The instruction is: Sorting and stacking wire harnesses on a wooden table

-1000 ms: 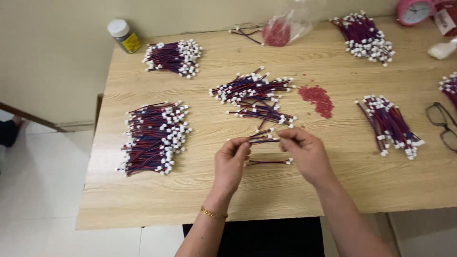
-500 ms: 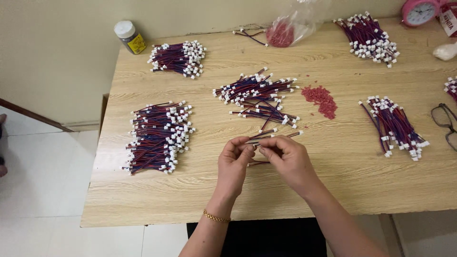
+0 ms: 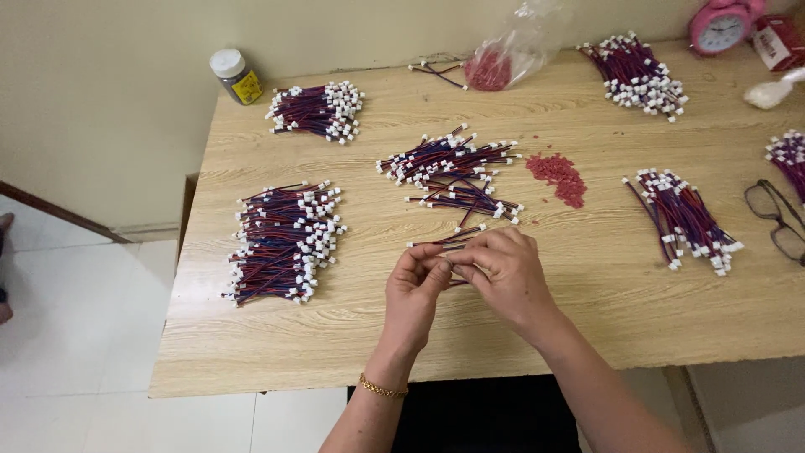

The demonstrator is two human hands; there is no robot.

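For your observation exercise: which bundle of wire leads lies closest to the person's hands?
The loose middle bundle, directly above both hands; the other bundles lie farther off.

1. A small jar [image 3: 236, 75] with a white lid and a yellow label is seen at the far left corner of the wooden table [image 3: 587, 319].
2. A clear plastic bag [image 3: 516, 50], holding a heap of small red pieces, is seen lying at the far edge, near the middle.
3. A red packet [image 3: 781, 40] with a white label is partly shown at the far right corner, just beside a pink alarm clock [image 3: 721, 23].
4. A whitish plastic bag [image 3: 773, 89] is seen near the right edge.
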